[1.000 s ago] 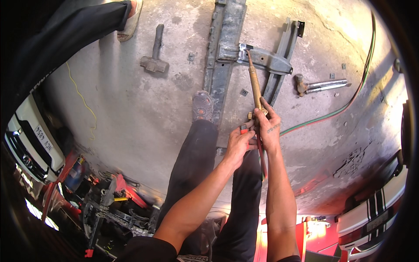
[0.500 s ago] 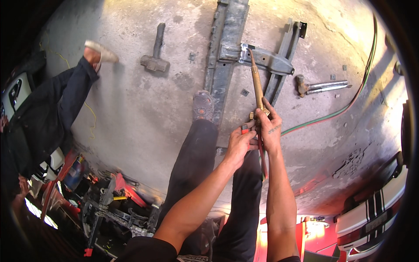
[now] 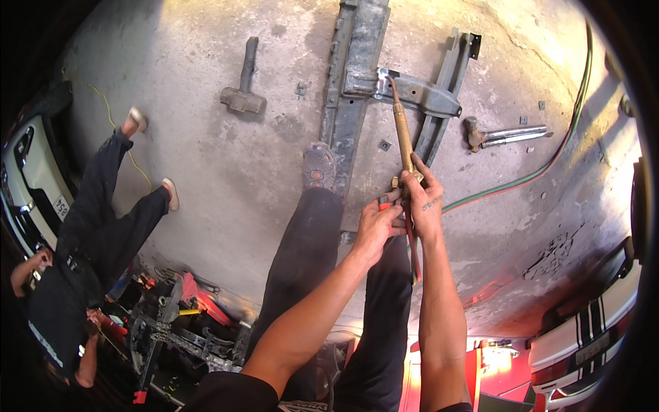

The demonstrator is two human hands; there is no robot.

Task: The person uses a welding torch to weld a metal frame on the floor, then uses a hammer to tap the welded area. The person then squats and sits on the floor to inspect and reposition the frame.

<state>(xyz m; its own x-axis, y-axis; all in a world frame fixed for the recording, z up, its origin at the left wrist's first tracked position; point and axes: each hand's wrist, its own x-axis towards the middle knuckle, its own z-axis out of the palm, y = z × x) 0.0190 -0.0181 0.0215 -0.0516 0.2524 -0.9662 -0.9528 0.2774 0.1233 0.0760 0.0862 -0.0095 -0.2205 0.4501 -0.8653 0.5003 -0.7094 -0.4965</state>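
A brass gas torch [image 3: 402, 132] with a bent copper tip is gripped near its valves by my right hand [image 3: 427, 199]. Its tip lies over the bare-metal end of a grey steel bracket [image 3: 420, 95] in this view; I cannot tell whether they touch. My left hand [image 3: 374, 230] is closed around a red lighter [image 3: 384, 202], its fingertips against the torch's valve end. Red and green hoses [image 3: 413, 257] hang from the torch below my hands. The bracket joins a long grey steel beam [image 3: 360, 48] on the floor. No flame shows at the tip.
A sledgehammer [image 3: 244, 100] lies left of the beam. On the right are a small hammer [image 3: 473, 134] and chrome tools [image 3: 513, 136], with twin hoses [image 3: 535, 175] curving past. At left walks a person in dark clothes [image 3: 86, 240] beside a white car [image 3: 41, 178]. Parts [image 3: 178, 323] pile lower left.
The person at left has moved down and away from me, and both of their feet now show. My hands and the torch have stayed almost still.
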